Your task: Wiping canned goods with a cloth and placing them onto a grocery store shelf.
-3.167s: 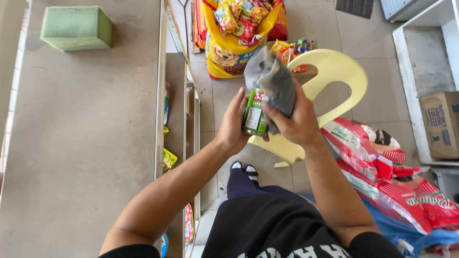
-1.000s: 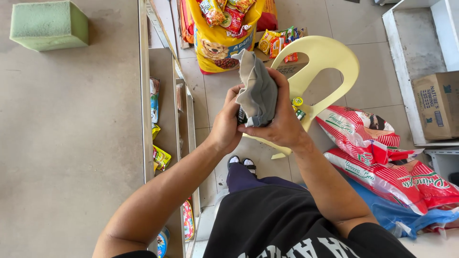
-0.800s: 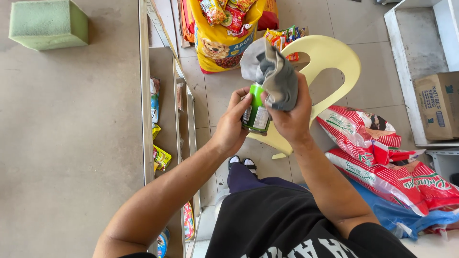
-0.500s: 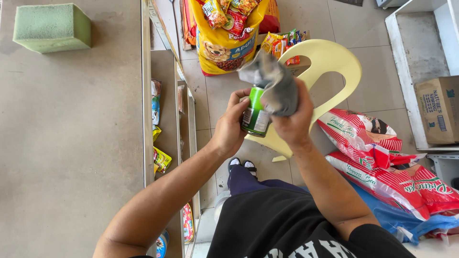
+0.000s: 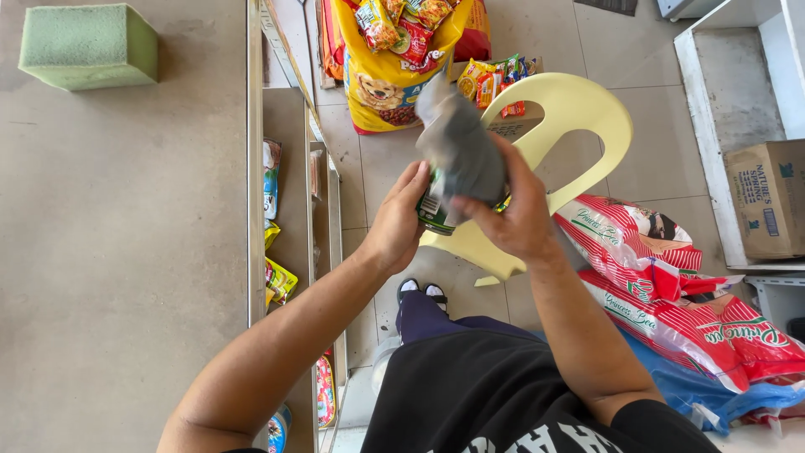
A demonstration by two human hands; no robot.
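Wiping is under way: the grey crumpled cloth (image 5: pixel 461 151) covers the top and upper side of the small green-labelled can (image 5: pixel 436 210), while the lower label remains bare, so the wipe appears partly complete. Left hand (image 5: pixel 396 222) is closed around the can's left side and base. Right hand (image 5: pixel 511 218) clamps the cloth against the can from the right. Can sits between both hands, above the pale yellow plastic chair (image 5: pixel 579 126). Red-and-white sacks (image 5: pixel 671 285) lie right of the right hand.
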